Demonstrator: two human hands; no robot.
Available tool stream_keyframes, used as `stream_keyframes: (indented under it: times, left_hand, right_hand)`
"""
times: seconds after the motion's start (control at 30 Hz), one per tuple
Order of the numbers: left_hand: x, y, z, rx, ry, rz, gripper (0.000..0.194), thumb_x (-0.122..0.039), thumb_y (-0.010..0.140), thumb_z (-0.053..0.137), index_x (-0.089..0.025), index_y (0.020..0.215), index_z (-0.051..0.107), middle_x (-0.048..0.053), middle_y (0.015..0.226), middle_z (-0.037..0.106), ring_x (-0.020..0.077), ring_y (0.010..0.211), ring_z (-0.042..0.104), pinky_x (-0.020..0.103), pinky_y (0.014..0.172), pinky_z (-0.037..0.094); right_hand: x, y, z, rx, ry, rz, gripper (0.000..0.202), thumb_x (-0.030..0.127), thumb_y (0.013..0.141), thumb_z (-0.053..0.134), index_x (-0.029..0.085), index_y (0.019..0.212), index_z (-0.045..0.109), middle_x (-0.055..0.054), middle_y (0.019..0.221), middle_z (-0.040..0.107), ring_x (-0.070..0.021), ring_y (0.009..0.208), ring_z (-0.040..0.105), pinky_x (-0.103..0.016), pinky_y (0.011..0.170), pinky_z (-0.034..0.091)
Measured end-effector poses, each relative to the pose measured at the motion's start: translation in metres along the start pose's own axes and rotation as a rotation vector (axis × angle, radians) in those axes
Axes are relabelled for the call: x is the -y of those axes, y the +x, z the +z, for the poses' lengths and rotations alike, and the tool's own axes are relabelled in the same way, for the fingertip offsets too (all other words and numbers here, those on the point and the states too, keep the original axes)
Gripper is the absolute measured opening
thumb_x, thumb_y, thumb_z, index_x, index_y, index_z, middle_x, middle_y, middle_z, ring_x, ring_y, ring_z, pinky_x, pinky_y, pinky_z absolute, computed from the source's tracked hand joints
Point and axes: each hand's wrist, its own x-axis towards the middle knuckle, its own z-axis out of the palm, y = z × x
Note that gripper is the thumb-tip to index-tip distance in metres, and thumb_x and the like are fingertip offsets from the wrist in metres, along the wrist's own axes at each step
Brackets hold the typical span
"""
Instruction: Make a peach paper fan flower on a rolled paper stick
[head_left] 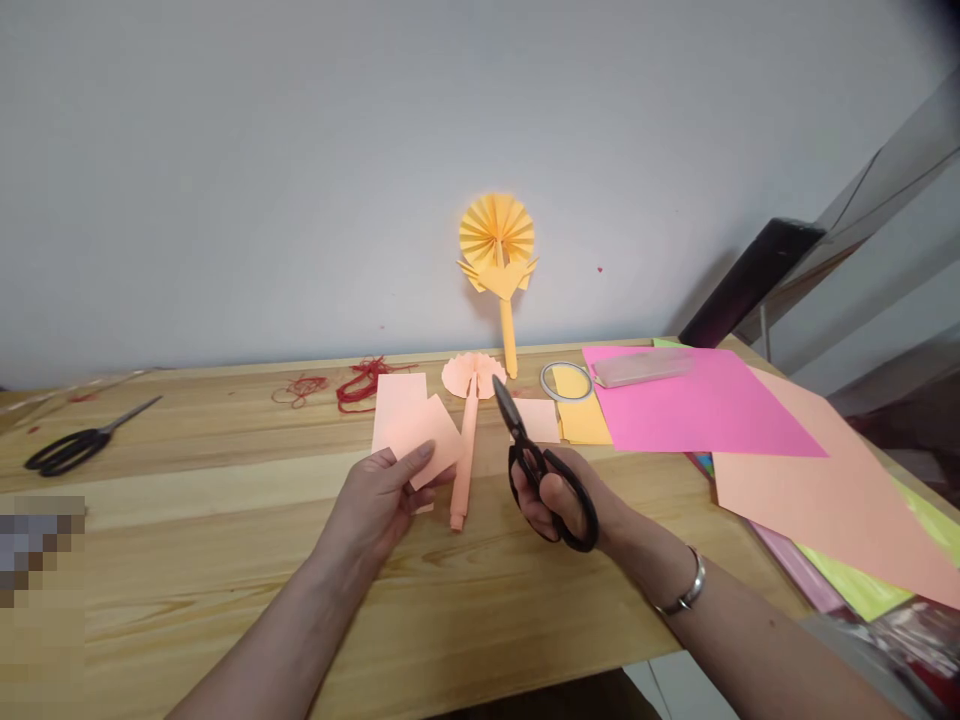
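Observation:
My left hand (394,490) pinches a small peach paper piece (429,432) between thumb and fingers, above the table. A pair of black-handled scissors (536,460) is gripped in my right hand (559,500), blades pointing up and to the left, apart from the paper. Between the hands lies a peach paper fan (466,440) with a pleated top and a rolled handle. Peach paper rectangles lie behind the left hand (397,400) and behind the scissors (541,418). A finished-looking yellow paper fan (497,240) leans upright against the wall.
Red string (364,385) lies in tangles at the back. Another pair of scissors (82,445) rests at the far left. On the right are a tape roll (566,382), yellow paper (589,420), a pink sheet (705,410) and more coloured sheets (810,470). A dark roll (754,280) leans behind.

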Motion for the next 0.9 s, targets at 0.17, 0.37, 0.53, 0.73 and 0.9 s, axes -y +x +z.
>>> stream_keyframes:
  times: [0.17, 0.37, 0.53, 0.73, 0.9]
  left_hand:
    - [-0.003, 0.003, -0.004, -0.068, -0.094, 0.006, 0.016, -0.012, 0.071, 0.068, -0.013, 0.086, 0.065, 0.006, 0.080, 0.073, 0.0131, 0.060, 0.068, 0.013, 0.042, 0.049]
    - [-0.001, 0.007, -0.006, -0.088, -0.165, 0.042, 0.016, -0.011, 0.075, 0.065, -0.016, 0.091, 0.066, 0.006, 0.080, 0.073, 0.0132, 0.062, 0.069, 0.012, 0.042, 0.050]
    - [0.000, 0.007, -0.006, -0.077, -0.159, 0.023, 0.020, -0.013, 0.075, 0.064, -0.017, 0.095, 0.066, 0.006, 0.083, 0.072, 0.0138, 0.064, 0.069, 0.011, 0.041, 0.049]
    - [0.002, 0.007, -0.007, -0.046, -0.151, 0.040, 0.019, -0.013, 0.075, 0.065, -0.015, 0.094, 0.066, 0.007, 0.081, 0.073, 0.0136, 0.062, 0.069, 0.013, 0.046, 0.052]
    - [0.001, 0.007, -0.006, -0.071, -0.146, 0.034, 0.021, -0.013, 0.075, 0.065, -0.016, 0.096, 0.066, 0.006, 0.079, 0.073, 0.0135, 0.062, 0.069, 0.013, 0.046, 0.052]
  right_hand:
    - [0.017, -0.007, 0.000, 0.231, -0.120, 0.069, 0.070, 0.085, 0.065, 0.030, 0.016, 0.074, 0.044, 0.004, 0.052, 0.039, -0.0074, 0.043, 0.035, -0.022, 0.041, 0.029]
    - [0.012, -0.007, -0.003, 0.360, -0.193, 0.112, 0.069, 0.081, 0.072, 0.020, 0.016, 0.073, 0.043, 0.005, 0.053, 0.039, -0.0065, 0.041, 0.035, -0.021, 0.040, 0.027]
    - [0.013, -0.007, -0.003, 0.381, -0.230, 0.114, 0.070, 0.082, 0.072, 0.015, 0.017, 0.072, 0.041, 0.004, 0.052, 0.040, -0.0071, 0.041, 0.035, -0.022, 0.042, 0.029]
    - [0.016, -0.006, -0.002, 0.378, -0.249, 0.125, 0.066, 0.079, 0.075, 0.017, 0.018, 0.069, 0.039, 0.004, 0.052, 0.040, -0.0072, 0.041, 0.035, -0.022, 0.042, 0.029]
    - [0.016, -0.006, -0.003, 0.373, -0.284, 0.125, 0.067, 0.079, 0.075, 0.014, 0.018, 0.067, 0.040, 0.004, 0.050, 0.041, -0.0074, 0.041, 0.036, -0.022, 0.042, 0.030]
